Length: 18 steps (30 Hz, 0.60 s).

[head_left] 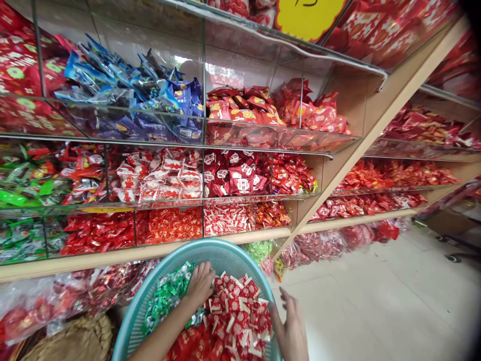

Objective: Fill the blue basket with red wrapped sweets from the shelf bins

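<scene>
A round teal plastic basket [128,321] sits below the shelves with small wrapped sweets sorted by colour inside. Green-wrapped sweets [165,296] fill its left side, red-and-white ones [238,311] its right, and red packets [195,346] its near part. My left hand [201,282] reaches into the basket, fingers laid on the sweets between the green and the red-and-white heaps; its fingertips are partly hidden. At the right rim is my right hand [292,323], thumb and fingers apart, with nothing seen in it.
Glass-fronted shelves hold blue packets [108,75], red packets [244,108] and white-and-red sweets [161,173]. A wooden upright [338,170] slants down at right. Bagged goods [319,248] lie under the lowest shelf, a woven basket [75,341] at lower left. Pale tiled floor [368,296] extends right.
</scene>
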### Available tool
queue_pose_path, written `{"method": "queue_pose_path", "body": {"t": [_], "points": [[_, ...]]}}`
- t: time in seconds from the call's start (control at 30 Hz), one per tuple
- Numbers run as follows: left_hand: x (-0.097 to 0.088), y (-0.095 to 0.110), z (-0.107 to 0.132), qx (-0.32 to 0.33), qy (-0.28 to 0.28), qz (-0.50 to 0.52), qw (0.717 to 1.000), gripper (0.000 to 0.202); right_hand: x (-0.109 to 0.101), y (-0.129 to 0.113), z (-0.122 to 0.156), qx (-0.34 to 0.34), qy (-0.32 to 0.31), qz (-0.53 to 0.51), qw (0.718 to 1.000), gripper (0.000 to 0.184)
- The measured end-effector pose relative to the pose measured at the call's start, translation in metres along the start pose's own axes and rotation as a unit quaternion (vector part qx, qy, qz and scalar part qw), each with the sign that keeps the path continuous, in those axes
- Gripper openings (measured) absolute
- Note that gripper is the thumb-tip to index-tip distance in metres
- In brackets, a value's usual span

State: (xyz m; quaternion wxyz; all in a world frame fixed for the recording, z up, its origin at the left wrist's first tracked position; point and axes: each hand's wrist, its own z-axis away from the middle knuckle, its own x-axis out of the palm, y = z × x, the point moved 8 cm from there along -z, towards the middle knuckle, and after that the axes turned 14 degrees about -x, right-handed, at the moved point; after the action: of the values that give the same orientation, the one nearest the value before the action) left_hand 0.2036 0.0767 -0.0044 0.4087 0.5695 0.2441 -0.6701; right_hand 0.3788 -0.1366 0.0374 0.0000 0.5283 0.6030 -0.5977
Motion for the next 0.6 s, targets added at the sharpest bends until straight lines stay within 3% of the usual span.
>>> {"method": "queue_pose_path", "body": {"t": [0.1,0.2,0.27,0.37,0.43,0.5,0.6], "points": [[-0.001,-0.003,0.001,-0.003,0.001,0.007,1.000,0.028,0.002,-0.056,-0.026,-0.141,-0.024,0.050,0.988,0.037],[0.000,-0.005,0.001,-0.004,0.003,0.014,1.000,0.030,0.050,-0.113,-0.043,-0.256,-0.171,0.070,0.949,0.024],[0.001,-0.006,0.001,-0.005,0.005,0.018,1.000,0.033,0.093,-0.137,-0.048,-0.305,-0.261,0.115,0.909,0.022],[0.004,-0.009,0.000,-0.006,0.009,0.025,1.000,0.033,0.157,-0.141,-0.050,-0.336,-0.390,0.206,0.832,0.029],[0.006,-0.012,-0.001,-0.008,0.014,0.030,0.999,0.031,0.185,-0.130,-0.053,-0.319,-0.435,0.250,0.804,0.034],[0.007,-0.015,-0.001,-0.012,0.018,0.032,0.999,0.031,0.199,-0.121,-0.056,-0.304,-0.447,0.270,0.797,0.033],[0.009,-0.018,0.000,-0.017,0.023,0.035,0.999,0.038,0.202,-0.112,-0.057,-0.297,-0.444,0.280,0.797,0.029]]}}
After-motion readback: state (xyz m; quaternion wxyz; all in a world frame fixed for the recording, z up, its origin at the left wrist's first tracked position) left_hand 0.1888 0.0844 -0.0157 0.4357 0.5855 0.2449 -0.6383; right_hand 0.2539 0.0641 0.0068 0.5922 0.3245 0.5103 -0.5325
